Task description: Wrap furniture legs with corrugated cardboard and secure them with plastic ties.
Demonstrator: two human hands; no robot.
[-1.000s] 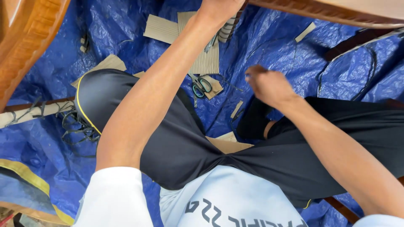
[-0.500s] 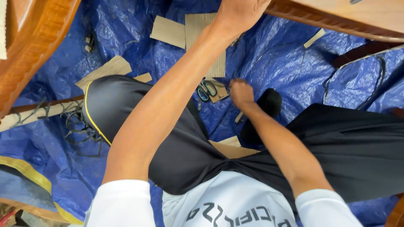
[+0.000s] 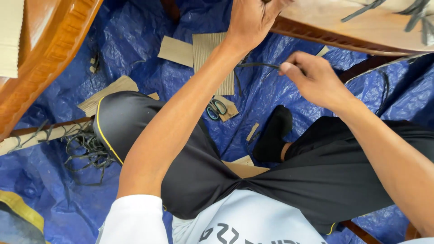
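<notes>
My left hand (image 3: 251,20) reaches up to the near edge of a pale wooden panel (image 3: 361,27) at the top. Its fingertips are cut off by the frame's edge, so its grip is hidden. My right hand (image 3: 314,79) is lifted in front of the panel and pinches a thin dark strip (image 3: 255,65) between thumb and fingers. The strip runs left toward my left wrist. More dark strips (image 3: 418,18) lie on top of the panel. Below my arms, scissors with teal handles (image 3: 216,108) rest on a cardboard scrap on the blue tarp (image 3: 294,104).
I sit on the tarp in black trousers, a black-socked foot (image 3: 273,133) tucked in. Corrugated cardboard pieces (image 3: 212,54) lie ahead. A curved polished wooden piece (image 3: 49,49) rises at the left, with a tangle of dark strips (image 3: 88,147) and a pale rail (image 3: 31,135) below it.
My right hand rose from near the scissors, up and to the right, now pinching a dark strip. My left hand stayed at the panel's edge. The view tilted upward slightly.
</notes>
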